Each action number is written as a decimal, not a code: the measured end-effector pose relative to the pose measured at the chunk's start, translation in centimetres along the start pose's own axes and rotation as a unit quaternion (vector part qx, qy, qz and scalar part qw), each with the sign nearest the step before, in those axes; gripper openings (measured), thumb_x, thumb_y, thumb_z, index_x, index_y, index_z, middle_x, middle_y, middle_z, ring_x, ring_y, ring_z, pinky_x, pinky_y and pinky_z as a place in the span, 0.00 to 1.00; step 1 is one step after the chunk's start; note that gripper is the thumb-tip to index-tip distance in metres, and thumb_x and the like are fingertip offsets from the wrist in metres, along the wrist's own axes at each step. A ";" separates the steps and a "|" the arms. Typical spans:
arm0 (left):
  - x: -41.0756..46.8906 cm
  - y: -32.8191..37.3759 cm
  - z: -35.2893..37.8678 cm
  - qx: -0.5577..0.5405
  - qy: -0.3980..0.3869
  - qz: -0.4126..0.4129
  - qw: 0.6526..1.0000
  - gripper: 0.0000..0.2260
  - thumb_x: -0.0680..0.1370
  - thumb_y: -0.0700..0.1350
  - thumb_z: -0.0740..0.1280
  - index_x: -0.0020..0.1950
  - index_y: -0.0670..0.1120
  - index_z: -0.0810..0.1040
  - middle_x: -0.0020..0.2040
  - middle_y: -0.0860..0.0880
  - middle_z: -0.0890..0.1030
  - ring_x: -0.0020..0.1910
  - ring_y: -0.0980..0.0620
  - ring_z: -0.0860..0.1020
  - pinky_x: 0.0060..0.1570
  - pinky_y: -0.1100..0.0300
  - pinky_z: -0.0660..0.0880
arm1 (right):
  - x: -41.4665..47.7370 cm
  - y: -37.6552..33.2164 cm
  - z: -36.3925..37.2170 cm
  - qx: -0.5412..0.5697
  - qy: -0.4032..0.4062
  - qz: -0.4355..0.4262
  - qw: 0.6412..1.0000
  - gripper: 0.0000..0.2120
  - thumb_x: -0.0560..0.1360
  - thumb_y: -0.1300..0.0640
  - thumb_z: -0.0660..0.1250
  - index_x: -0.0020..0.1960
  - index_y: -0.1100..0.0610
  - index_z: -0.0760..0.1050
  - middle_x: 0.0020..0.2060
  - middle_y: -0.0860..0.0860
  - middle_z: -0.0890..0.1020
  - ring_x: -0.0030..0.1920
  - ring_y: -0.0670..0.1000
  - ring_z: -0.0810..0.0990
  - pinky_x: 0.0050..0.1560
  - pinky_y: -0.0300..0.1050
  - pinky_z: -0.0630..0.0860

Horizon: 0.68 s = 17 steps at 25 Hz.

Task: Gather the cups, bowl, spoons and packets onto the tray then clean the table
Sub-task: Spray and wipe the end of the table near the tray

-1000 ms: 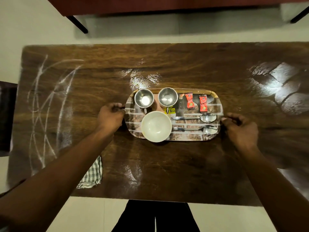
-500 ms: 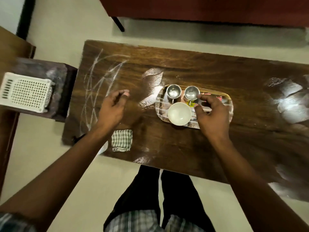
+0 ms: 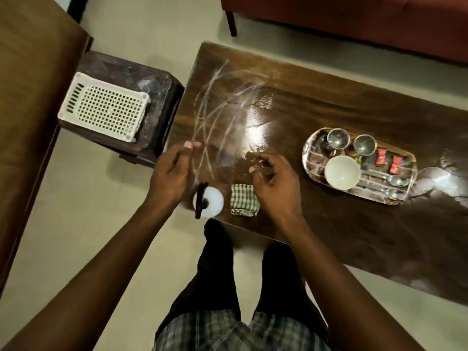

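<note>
Both hands empty, fingers loose: left hand, right hand above cloth. Might knock spray bottle beside cloth off table edge.

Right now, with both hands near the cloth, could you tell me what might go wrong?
1. The white bottle stands at the table edge beside the left hand; a careless reach could tip it off.
2. The loaded tray sits on the same tabletop; wide wiping strokes with the checked cloth might nudge it.
</note>
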<state>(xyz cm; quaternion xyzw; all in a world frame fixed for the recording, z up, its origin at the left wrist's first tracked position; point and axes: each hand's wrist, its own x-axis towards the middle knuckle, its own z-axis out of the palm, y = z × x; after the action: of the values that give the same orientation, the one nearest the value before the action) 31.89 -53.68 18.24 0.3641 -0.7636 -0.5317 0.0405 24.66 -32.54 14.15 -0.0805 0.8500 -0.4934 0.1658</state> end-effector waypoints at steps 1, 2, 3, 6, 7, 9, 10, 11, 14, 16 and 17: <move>0.3 -1.8 -1.1 -0.011 0.005 -0.018 1.000 0.14 0.89 0.50 0.60 0.62 0.49 0.85 0.59 0.53 0.87 0.62 0.59 0.83 0.67 0.59 0.76 | -0.2 0.2 1.4 -0.008 -0.004 0.005 1.000 0.16 0.79 0.56 0.73 0.67 0.51 0.83 0.62 0.46 0.83 0.55 0.46 0.84 0.56 0.46 0.83; 0.6 -3.6 -2.0 -0.006 0.004 -0.030 1.000 0.15 0.89 0.49 0.60 0.63 0.48 0.85 0.60 0.50 0.87 0.64 0.53 0.83 0.69 0.54 0.76 | -0.4 0.7 2.7 -0.017 -0.011 0.012 1.000 0.17 0.79 0.56 0.73 0.68 0.51 0.82 0.62 0.47 0.83 0.56 0.47 0.84 0.56 0.46 0.82; 1.0 -5.7 -2.6 0.015 -0.008 -0.034 0.999 0.14 0.89 0.47 0.61 0.65 0.46 0.85 0.62 0.48 0.86 0.65 0.50 0.82 0.70 0.51 0.76 | -0.6 1.4 3.8 -0.029 -0.024 0.023 0.999 0.18 0.79 0.56 0.73 0.69 0.52 0.82 0.62 0.48 0.83 0.57 0.47 0.84 0.56 0.46 0.82; 1.6 -11.6 -3.6 0.084 -0.125 -0.010 0.988 0.19 0.83 0.33 0.67 0.73 0.46 0.78 0.70 0.49 0.81 0.70 0.49 0.79 0.72 0.56 0.75 | -1.6 4.7 7.0 -0.085 -0.064 0.061 0.992 0.21 0.79 0.60 0.71 0.71 0.52 0.81 0.67 0.49 0.82 0.65 0.51 0.82 0.65 0.50 0.80; 1.6 -13.5 -3.5 0.103 -0.182 0.034 0.977 0.26 0.79 0.31 0.70 0.76 0.46 0.75 0.74 0.49 0.77 0.74 0.50 0.76 0.75 0.59 0.72 | -1.8 6.1 7.7 -0.111 -0.081 0.070 0.988 0.23 0.78 0.61 0.70 0.73 0.51 0.80 0.70 0.49 0.81 0.69 0.52 0.80 0.69 0.51 0.78; 0.9 -16.5 -2.2 0.139 -0.273 0.123 0.944 0.38 0.75 0.37 0.78 0.82 0.46 0.67 0.82 0.49 0.68 0.82 0.50 0.67 0.80 0.53 0.67 | -2.5 8.6 8.5 -0.183 -0.155 0.084 0.967 0.28 0.78 0.61 0.68 0.78 0.49 0.75 0.78 0.49 0.75 0.77 0.54 0.72 0.76 0.51 0.73; 0.9 -17.9 -1.2 0.136 -0.302 0.129 0.935 0.43 0.74 0.44 0.81 0.84 0.49 0.63 0.84 0.52 0.64 0.84 0.51 0.63 0.80 0.50 0.67 | -2.7 10.1 9.1 -0.227 -0.200 0.083 0.950 0.31 0.78 0.59 0.68 0.81 0.48 0.70 0.82 0.49 0.69 0.82 0.55 0.66 0.78 0.52 0.70; 0.7 -18.8 -0.1 0.126 -0.311 0.113 0.935 0.47 0.73 0.51 0.81 0.86 0.54 0.59 0.86 0.57 0.61 0.85 0.54 0.61 0.79 0.50 0.67 | -3.1 11.5 9.6 -0.271 -0.234 0.075 0.931 0.35 0.78 0.56 0.69 0.84 0.46 0.65 0.85 0.48 0.61 0.85 0.55 0.59 0.80 0.54 0.67; 1.2 -19.6 3.0 0.073 -0.260 0.119 0.955 0.43 0.77 0.61 0.76 0.86 0.59 0.55 0.85 0.63 0.59 0.84 0.58 0.60 0.80 0.54 0.63 | -3.9 14.0 10.8 -0.350 -0.238 0.037 0.905 0.40 0.78 0.53 0.69 0.86 0.43 0.57 0.88 0.47 0.51 0.87 0.56 0.49 0.81 0.58 0.64; 1.5 -19.8 4.1 0.047 -0.219 0.157 0.962 0.36 0.81 0.58 0.74 0.85 0.57 0.61 0.83 0.59 0.67 0.82 0.55 0.66 0.79 0.55 0.66 | -4.2 14.4 11.2 -0.372 -0.197 0.008 0.907 0.40 0.76 0.54 0.70 0.85 0.43 0.59 0.86 0.50 0.59 0.86 0.58 0.56 0.78 0.60 0.67; 1.8 -19.8 4.3 0.048 -0.214 0.165 0.962 0.32 0.82 0.58 0.72 0.83 0.58 0.64 0.80 0.60 0.71 0.79 0.56 0.70 0.77 0.56 0.69 | -4.2 14.5 11.4 -0.382 -0.188 -0.006 0.905 0.40 0.76 0.55 0.71 0.85 0.44 0.61 0.85 0.52 0.62 0.85 0.59 0.58 0.78 0.60 0.68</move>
<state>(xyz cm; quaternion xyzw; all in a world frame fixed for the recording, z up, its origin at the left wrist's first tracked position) 38.79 -54.75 -0.87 0.1124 -0.8283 -0.5461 -0.0548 33.07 -33.32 -2.81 -0.2341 0.9260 -0.1078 0.2757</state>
